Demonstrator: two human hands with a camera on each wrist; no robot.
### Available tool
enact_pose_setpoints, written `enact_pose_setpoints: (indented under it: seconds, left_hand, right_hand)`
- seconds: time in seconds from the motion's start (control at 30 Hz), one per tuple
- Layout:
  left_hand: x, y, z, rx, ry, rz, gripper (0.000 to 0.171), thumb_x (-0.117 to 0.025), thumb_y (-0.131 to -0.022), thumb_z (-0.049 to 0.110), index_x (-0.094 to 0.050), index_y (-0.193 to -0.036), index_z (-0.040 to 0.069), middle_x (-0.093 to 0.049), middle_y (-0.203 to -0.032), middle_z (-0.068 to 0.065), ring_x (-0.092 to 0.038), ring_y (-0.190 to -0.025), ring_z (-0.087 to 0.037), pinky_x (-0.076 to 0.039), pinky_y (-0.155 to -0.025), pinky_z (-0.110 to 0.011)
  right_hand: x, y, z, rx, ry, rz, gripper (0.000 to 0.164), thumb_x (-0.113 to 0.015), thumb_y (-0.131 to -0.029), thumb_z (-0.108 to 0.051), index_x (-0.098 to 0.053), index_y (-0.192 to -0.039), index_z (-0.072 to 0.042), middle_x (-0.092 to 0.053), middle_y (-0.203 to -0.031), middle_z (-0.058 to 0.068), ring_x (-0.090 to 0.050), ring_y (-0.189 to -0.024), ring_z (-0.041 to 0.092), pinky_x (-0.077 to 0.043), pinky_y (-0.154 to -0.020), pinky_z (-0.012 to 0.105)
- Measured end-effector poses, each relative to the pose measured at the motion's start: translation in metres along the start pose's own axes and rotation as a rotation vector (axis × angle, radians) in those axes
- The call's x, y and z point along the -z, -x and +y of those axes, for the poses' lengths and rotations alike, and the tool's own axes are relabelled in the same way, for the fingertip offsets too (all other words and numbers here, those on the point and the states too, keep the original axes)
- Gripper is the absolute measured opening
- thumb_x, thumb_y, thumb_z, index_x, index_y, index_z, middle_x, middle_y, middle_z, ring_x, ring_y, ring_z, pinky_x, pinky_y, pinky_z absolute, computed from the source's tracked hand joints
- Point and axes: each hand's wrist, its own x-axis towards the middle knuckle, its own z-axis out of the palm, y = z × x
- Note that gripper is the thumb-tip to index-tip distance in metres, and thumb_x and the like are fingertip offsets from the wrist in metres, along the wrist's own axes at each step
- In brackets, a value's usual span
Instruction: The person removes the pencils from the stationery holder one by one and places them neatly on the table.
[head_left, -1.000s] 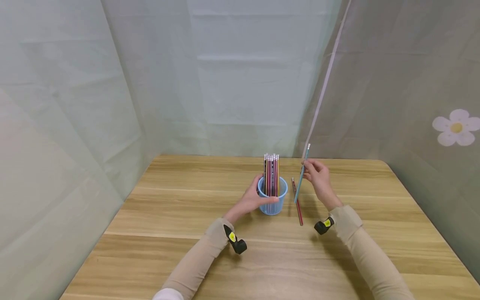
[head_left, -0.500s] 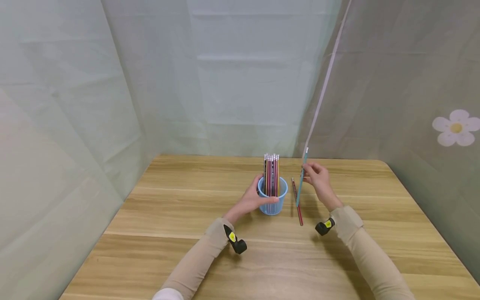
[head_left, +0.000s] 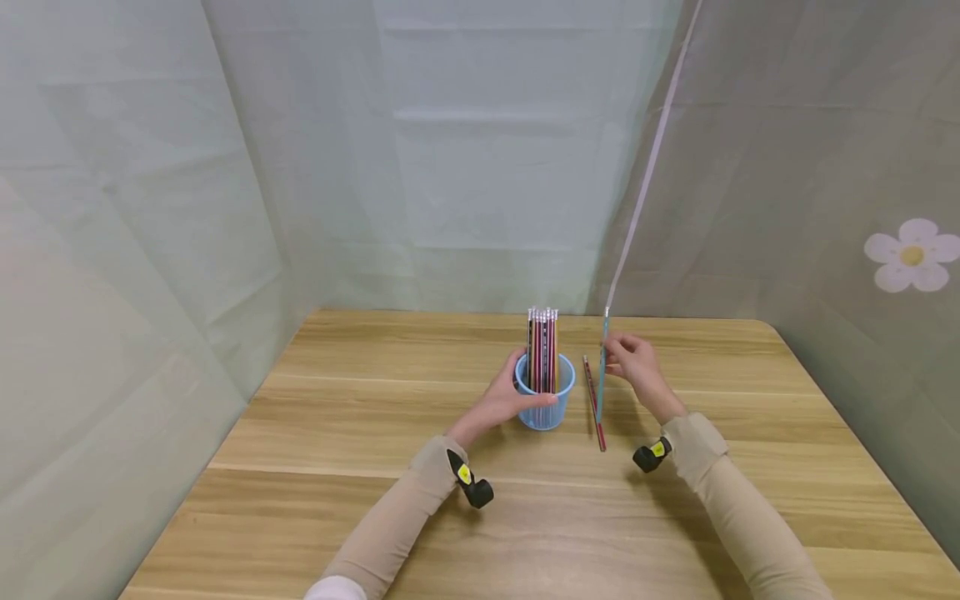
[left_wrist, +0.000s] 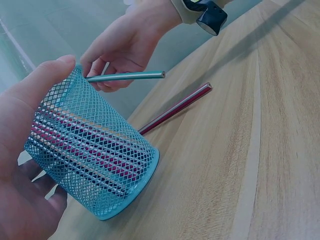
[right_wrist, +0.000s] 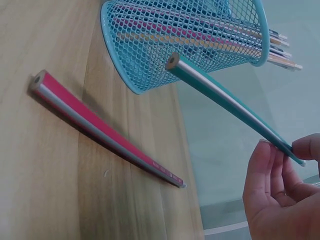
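My left hand (head_left: 504, 402) grips a blue mesh pencil cup (head_left: 545, 417), thumb along the near side of its rim. Several pencils (head_left: 543, 350) in dark, red and yellow stand in the cup with their eraser ends up. My right hand (head_left: 633, 367) pinches a teal pencil (right_wrist: 230, 106) by its upper part, to the right of the cup. That pencil is held nearly upright, its flat unsharpened end down. A red and black striped pencil (head_left: 598, 427) lies on the table between the cup and my right hand, partly behind the teal one in the head view.
The wood-grain table (head_left: 337, 417) ends at a back edge just beyond the hands. Pale cloth walls (head_left: 487, 167) surround it, the right one bearing a white flower print (head_left: 912, 256). Small black cameras (head_left: 480, 493) sit on both wrists.
The teal pencil has come down slightly and turned from a slant to nearly upright, my right hand lowering a little with it. My left hand and the cup have stayed in place.
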Motion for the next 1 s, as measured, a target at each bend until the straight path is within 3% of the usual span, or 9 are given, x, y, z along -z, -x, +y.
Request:
enact_pose_setpoints:
  seconds: [0.17, 0.43, 0.67, 1.0]
  left_hand:
    - [0.0, 0.0, 0.001, -0.001, 0.007, 0.005, 0.092, -0.079, -0.079, 0.02, -0.022, -0.151, 0.011, -0.038, -0.15, -0.016, -0.039, -0.137, -0.033, -0.032, -0.115, -0.052]
    - [0.0, 0.002, 0.002, 0.007, -0.009, 0.003, 0.093, -0.079, -0.079, 0.022, -0.021, -0.151, 0.011, -0.037, -0.151, -0.016, -0.039, -0.138, -0.034, -0.032, -0.114, -0.053]
    - [-0.003, -0.019, -0.031, 0.0, -0.011, 0.016, 0.097, -0.081, -0.078, 0.023, -0.018, -0.153, 0.017, -0.035, -0.153, -0.012, -0.036, -0.14, -0.031, -0.029, -0.116, -0.053]
    - [-0.004, -0.021, -0.039, -0.034, -0.004, 0.036, 0.096, -0.083, -0.074, 0.031, -0.024, -0.15, 0.021, -0.041, -0.149, -0.007, -0.041, -0.137, -0.027, -0.032, -0.114, -0.051]
  right_hand:
    - [0.0, -0.001, 0.002, -0.011, 0.008, -0.024, 0.037, -0.05, -0.099, -0.019, -0.052, -0.117, 0.013, -0.058, -0.085, -0.007, -0.059, -0.076, 0.004, -0.057, -0.074, 0.02]
    - [0.003, 0.003, 0.007, -0.072, 0.068, -0.087, 0.045, -0.049, -0.1, -0.021, -0.049, -0.124, 0.016, -0.056, -0.08, -0.006, -0.057, -0.074, 0.004, -0.057, -0.074, 0.02]
    - [0.004, 0.004, 0.009, -0.095, 0.061, -0.123, 0.042, -0.048, -0.1, -0.021, -0.048, -0.122, 0.015, -0.056, -0.081, -0.004, -0.056, -0.072, 0.004, -0.056, -0.074, 0.02]
    - [0.009, 0.003, 0.013, -0.109, 0.108, -0.157, 0.046, -0.047, -0.101, -0.021, -0.046, -0.125, 0.018, -0.056, -0.08, -0.003, -0.057, -0.073, 0.007, -0.057, -0.081, 0.027]
